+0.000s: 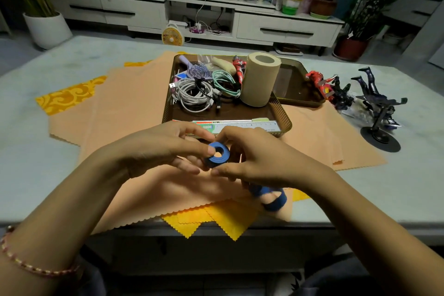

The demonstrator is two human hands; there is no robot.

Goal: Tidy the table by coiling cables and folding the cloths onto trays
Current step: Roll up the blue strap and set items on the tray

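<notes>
Right at the near edge of the pale grey table [384,187], both hands meet over a flat blue strap [217,156], most of it wound into a tight little coil with a hole through its middle. The left hand [165,151] pinches the coil's left side between thumb and curled fingers. The right hand [259,161] has its fingers curled round the right side, with the thumb tip against the lower edge. The strap's loose tail [275,200] runs out beneath the right hand and lies in open loops on the cloth near the table edge.

Under the hands are several overlapping peach-coloured cloths [134,103] with zigzag edges, spread flat and unfolded. Yellow patterned cloths [216,221] poke out from beneath them, some corners hanging over the table's front.

Just beyond the hands sits a dark wire-mesh tray [284,122]. It holds a bundle of coiled white cables [194,96], a coiled mint-green cable [224,83], a lilac hairbrush [198,69], a red toy figure [239,68], an upright beige paper roll [260,79] and a clear plastic ruler [245,125] along the near wall. A second dark tray [298,89] lies behind it to the right (partly tucked behind the roll). Further right, on the bare tabletop, are a fallen red figure [317,79] and a dark figure on a round stand [377,98].
</notes>
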